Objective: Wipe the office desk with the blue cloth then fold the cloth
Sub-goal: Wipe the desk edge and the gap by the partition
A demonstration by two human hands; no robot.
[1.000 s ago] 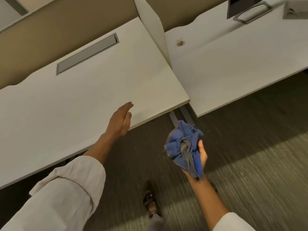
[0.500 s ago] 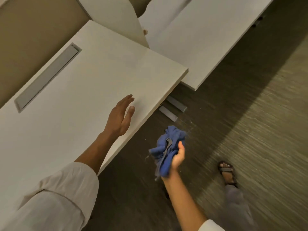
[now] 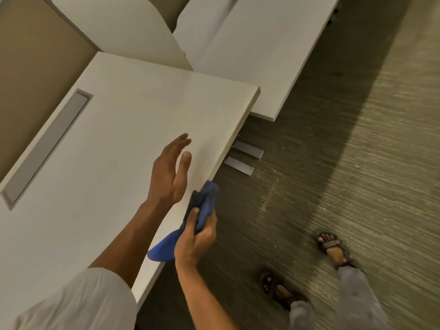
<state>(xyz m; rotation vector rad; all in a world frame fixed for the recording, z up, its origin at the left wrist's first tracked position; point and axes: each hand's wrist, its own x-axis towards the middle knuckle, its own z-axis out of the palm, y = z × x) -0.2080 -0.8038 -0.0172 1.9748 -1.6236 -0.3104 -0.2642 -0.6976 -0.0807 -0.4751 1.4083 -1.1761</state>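
Note:
A bunched blue cloth [image 3: 204,206] sits in my right hand [image 3: 196,236], which is closed around it right at the front edge of the white office desk [image 3: 114,144]. Part of the cloth hangs below my fist over the desk edge. My left hand [image 3: 170,170] hovers flat above the desktop just left of the cloth, fingers extended and a little apart, holding nothing. A grey cable slot [image 3: 45,148] is set into the desktop at the left.
A white divider panel [image 3: 123,29] and a second white desk [image 3: 257,51] stand beyond the desk's far corner. Grey metal desk feet [image 3: 242,158] stick out on the dark carpet. My sandalled feet [image 3: 333,248] stand on the carpet at the lower right.
My right hand has carried the cloth up and left from over the carpet to the desk's front edge. The view has swung, and my left hand stays over the desktop.

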